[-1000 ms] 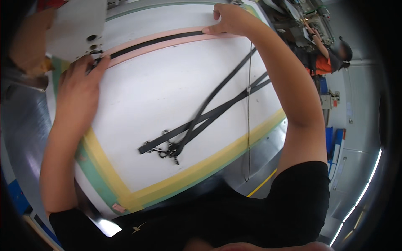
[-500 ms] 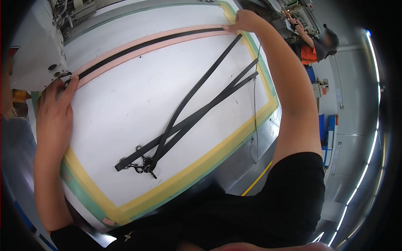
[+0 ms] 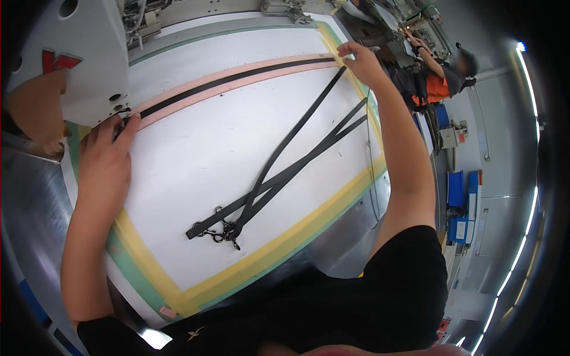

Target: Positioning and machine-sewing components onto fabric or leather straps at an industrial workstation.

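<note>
A long black strap [image 3: 237, 76] lies along a pink strip [image 3: 178, 111] on the white board [image 3: 196, 160]. My left hand [image 3: 108, 159] is at the strap's left end, its fingers closed around a small dark metal fitting, which they partly hide. Just off the right end, my right hand [image 3: 363, 64] is raised with fingers bent and apart, holding nothing. Nearer me, loose black straps [image 3: 291, 163] cross one another. Their left ends gather at dark metal snap hooks [image 3: 225, 231].
Yellow tape [image 3: 267, 261] and green tape border the board. A pale machine housing [image 3: 89, 65] stands close to my left hand, with more machinery [image 3: 285, 9] along the far edge. At the right, a co-worker in an orange and dark top [image 3: 438, 86] works at another machine.
My right hand has let go of the strap's right end and lifted slightly away. My left hand stays at the left end. The whole view has shifted a little.
</note>
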The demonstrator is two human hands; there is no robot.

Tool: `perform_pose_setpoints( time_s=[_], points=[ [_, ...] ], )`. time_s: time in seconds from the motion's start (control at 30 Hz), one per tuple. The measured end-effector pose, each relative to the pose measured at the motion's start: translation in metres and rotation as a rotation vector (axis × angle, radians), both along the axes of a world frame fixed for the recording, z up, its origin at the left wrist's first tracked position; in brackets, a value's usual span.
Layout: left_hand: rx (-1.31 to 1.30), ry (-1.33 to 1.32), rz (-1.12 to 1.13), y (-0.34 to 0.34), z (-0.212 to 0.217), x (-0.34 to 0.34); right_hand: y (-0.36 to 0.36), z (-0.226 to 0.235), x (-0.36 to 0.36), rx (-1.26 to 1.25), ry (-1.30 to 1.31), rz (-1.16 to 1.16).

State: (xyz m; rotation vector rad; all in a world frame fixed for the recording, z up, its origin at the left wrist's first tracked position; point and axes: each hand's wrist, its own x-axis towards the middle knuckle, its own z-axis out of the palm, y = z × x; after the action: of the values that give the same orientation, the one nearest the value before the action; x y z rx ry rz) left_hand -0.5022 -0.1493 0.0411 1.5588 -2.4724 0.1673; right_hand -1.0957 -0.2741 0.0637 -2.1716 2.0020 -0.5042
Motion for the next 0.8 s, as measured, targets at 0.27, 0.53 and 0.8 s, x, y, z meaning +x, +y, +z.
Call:
perform_pose_setpoints(
  time_s=[0.27, 0.53, 0.8],
  points=[
    [0.026, 0.073, -0.003, -0.003, -0.006, 0.001, 0.038, -0.003, 0.051, -0.007, 0.23, -0.133],
    [0.091, 0.237, -0.103, -0.009, -0.003, 0.004, 0.03, 0.01, 0.068, 0.079, 0.311, -0.065],
    [-0.026, 0.097, -0.113, -0.001, 0.014, 0.01, 0.06, 0.031, 0.291, 0.004, -0.01, 0.493]
  ],
)
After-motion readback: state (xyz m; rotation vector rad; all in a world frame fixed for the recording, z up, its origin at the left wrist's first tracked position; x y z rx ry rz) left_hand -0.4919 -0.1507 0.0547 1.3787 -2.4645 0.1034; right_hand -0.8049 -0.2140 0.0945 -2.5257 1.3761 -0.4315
